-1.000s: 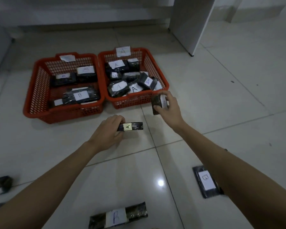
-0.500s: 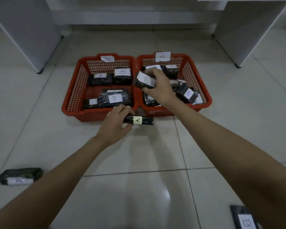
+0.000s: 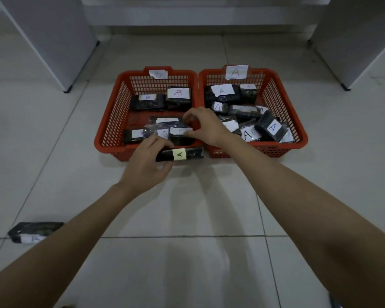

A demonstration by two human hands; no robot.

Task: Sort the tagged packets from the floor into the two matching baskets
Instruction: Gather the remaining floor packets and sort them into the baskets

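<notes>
Two red mesh baskets stand side by side on the tiled floor. The left basket (image 3: 115,121) is tagged B, the right basket (image 3: 277,101) is tagged A, and each holds several dark packets with white tags. My left hand (image 3: 147,167) grips a long dark packet with a yellow A tag (image 3: 180,154) in front of the B basket's front wall. My right hand (image 3: 207,127) hovers over the B basket's front right corner with its fingers loosely arched. Its thumb touches a B-tagged packet (image 3: 179,136) lying in the basket.
A dark tagged packet (image 3: 35,232) lies on the floor at the far left. White furniture panels stand at the back left (image 3: 53,41) and back right (image 3: 353,41). Bare tiles stretch between me and the baskets.
My right hand carried the B packet from above the A basket leftward and set it down in the B basket. My left hand stayed in front of the B basket with the A packet.
</notes>
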